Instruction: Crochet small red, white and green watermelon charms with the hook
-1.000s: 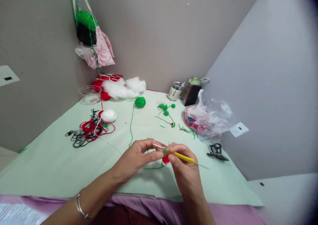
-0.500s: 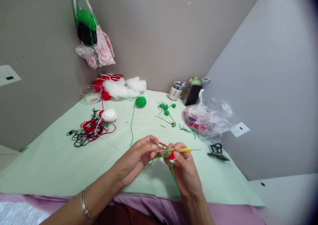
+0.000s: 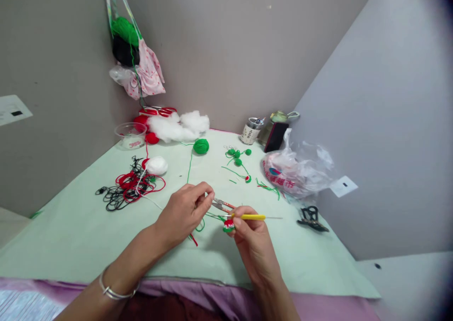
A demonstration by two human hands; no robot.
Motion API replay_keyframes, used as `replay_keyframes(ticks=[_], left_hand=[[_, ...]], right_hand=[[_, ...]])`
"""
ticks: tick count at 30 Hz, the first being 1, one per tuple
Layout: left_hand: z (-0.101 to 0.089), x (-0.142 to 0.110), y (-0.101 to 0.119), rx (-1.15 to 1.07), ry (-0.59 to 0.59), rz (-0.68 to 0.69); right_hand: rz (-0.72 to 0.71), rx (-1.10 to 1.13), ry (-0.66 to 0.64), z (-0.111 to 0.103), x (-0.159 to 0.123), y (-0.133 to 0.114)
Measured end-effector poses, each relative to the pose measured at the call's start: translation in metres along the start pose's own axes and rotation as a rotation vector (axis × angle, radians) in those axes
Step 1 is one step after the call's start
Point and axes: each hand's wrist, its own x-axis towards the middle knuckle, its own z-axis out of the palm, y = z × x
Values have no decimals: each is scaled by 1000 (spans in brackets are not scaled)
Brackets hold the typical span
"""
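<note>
My right hand [image 3: 253,240] is closed around a yellow-handled crochet hook [image 3: 253,217], held level with its thin tip pointing left. Pinched below the hook in the same hand is a small red, white and green crocheted piece [image 3: 228,225]. Green yarn [image 3: 214,215] stretches from that piece to my left hand [image 3: 186,212], whose thumb and forefinger are pressed together; the exact grip on the strand is partly hidden. Thread snips [image 3: 223,205] with orange handles lie just beyond, their blade tips close to my left fingertips. A short red yarn end [image 3: 193,240] shows under my left hand.
A green yarn ball [image 3: 201,146], white stuffing [image 3: 177,126] and tangled black and red yarn [image 3: 130,184] lie at the back and left. Small green crocheted balls [image 3: 238,162] sit ahead. To the right are a plastic bag [image 3: 293,170], a phone [image 3: 276,137] and a black claw clip [image 3: 311,219].
My left hand has moved left and up, away from the hook tip, and turned knuckles-up. My right hand has shifted slightly left, and the crocheted piece has tipped over. The snips are more visible.
</note>
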Motion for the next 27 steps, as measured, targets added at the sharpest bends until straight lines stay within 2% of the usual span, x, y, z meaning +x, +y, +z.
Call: replay_keyframes(ticks=[3, 5, 7, 10, 14, 16, 18, 21, 24, 27], left_hand=[[-11, 4, -8, 22, 54, -39], [-15, 4, -10, -93, 72, -142], [-12, 3, -9, -361, 35, -257], [1, -1, -1, -901, -39, -408], [18, 1, 9, -1439, 112, -653], [20, 4, 12, -1533, 174, -710], [20, 7, 14, -1559, 214, -711], [18, 10, 18, -1604, 261, -715], [17, 11, 24, -1634, 294, -715], [17, 13, 28, -1674, 322, -721]], right_hand=[[-40, 3, 7, 2, 1, -1], [-69, 1, 14, 4, 1, -5], [-94, -22, 5, 8, 2, -8], [-109, -25, -24, 14, 3, -7], [-194, -69, 41, 13, 1, -1], [-255, -175, 86, 10, -1, 2], [-288, -359, 99, 9, -4, 3], [-319, -599, 13, 9, -5, 6], [-332, -649, -118, 11, -6, 11], [-287, -654, -170, 14, -6, 18]])
